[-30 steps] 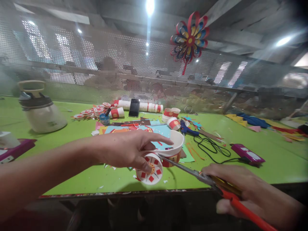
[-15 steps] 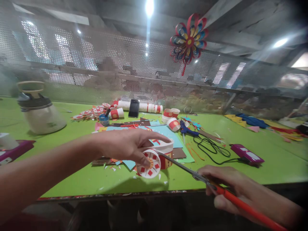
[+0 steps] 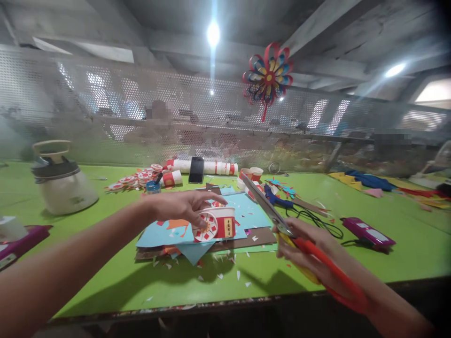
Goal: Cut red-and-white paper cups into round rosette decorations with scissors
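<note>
I found my scissors (image 3: 283, 226) of smooth metal and plastic; the blue sheets (image 3: 155, 235) were matt paper, the desk (image 3: 384, 206) glossy.

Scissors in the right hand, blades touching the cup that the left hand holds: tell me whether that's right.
Wrong on touching: the head view shows the scissors apart from the cup. The right hand does hold them, and the left hand the cup.

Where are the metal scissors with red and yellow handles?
Right of centre in the head view: the scissors are in the right hand, blades left of the blue glue gun.
</note>
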A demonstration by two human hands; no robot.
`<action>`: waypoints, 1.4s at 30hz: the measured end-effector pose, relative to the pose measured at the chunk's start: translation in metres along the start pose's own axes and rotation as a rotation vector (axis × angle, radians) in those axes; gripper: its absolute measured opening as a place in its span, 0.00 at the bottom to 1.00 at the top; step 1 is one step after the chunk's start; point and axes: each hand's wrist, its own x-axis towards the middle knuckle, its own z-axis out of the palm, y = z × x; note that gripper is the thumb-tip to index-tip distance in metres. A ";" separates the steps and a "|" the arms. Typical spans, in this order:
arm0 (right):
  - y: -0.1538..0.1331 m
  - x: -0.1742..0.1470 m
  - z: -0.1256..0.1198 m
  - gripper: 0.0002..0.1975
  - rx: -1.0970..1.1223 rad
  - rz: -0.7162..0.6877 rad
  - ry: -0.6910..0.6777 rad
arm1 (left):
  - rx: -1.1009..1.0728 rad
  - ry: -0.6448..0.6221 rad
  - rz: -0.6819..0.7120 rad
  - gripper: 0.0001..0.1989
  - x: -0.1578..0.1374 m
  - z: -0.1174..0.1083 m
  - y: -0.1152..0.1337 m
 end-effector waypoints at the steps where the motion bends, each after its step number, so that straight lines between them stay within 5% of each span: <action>1: -0.001 0.008 0.007 0.06 0.056 -0.019 0.006 | -0.020 -0.005 0.000 0.29 0.002 -0.001 -0.002; 6: -0.012 0.040 0.034 0.11 0.192 -0.064 0.096 | -0.089 0.027 0.069 0.18 0.006 -0.004 -0.016; 9: -0.018 0.044 0.041 0.11 0.163 -0.100 -0.056 | -0.117 0.119 0.112 0.18 0.004 -0.008 -0.024; 13: -0.013 0.040 0.044 0.19 0.196 0.028 -0.233 | -0.146 0.236 0.183 0.15 0.000 -0.016 -0.036; 20: -0.010 0.030 0.029 0.20 0.143 0.058 -0.405 | -0.166 0.262 0.214 0.14 0.000 -0.023 -0.052; 24: -0.009 0.028 0.032 0.21 0.135 0.081 -0.389 | -0.131 0.192 0.194 0.19 -0.001 -0.020 -0.051; 29: -0.004 0.031 0.038 0.24 0.194 0.056 -0.373 | -0.167 0.272 0.186 0.26 -0.004 -0.013 -0.047; 37: -0.004 0.031 0.054 0.25 0.097 -0.018 -0.214 | -0.167 0.245 0.176 0.16 -0.006 -0.005 -0.049; 42: -0.005 0.030 0.055 0.27 0.102 -0.058 -0.232 | -0.184 0.191 0.171 0.12 -0.008 -0.001 -0.045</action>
